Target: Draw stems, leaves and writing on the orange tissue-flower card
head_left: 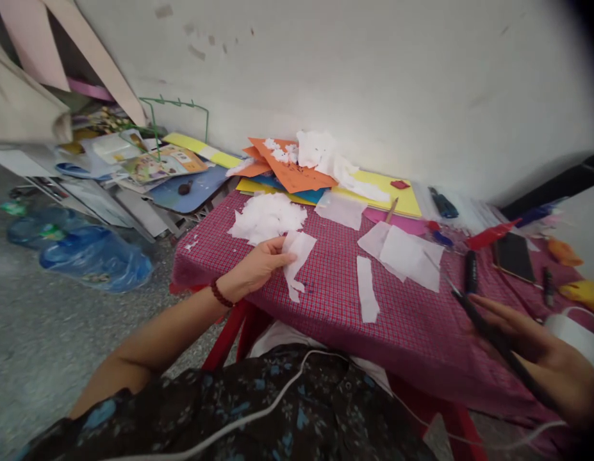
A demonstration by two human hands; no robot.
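Observation:
My left hand (258, 264) pinches a torn piece of white tissue paper (297, 259) over the red checked tablecloth (335, 301). Just beyond it lies a heap of white paper scraps (266, 216). At the lower right, my right hand (541, 349) is closed around a pair of dark scissors (484, 323), blades pointing up and left. A white paper strip (367, 289) and a larger white sheet (405, 253) lie between my hands.
Orange (287, 169), yellow (387, 192) and blue card sheets are stacked against the wall. A black phone (514, 256), black pens (470, 272) and a red marker (491, 235) lie at right. Booklets (157, 165) and blue bags (92, 256) sit to the left.

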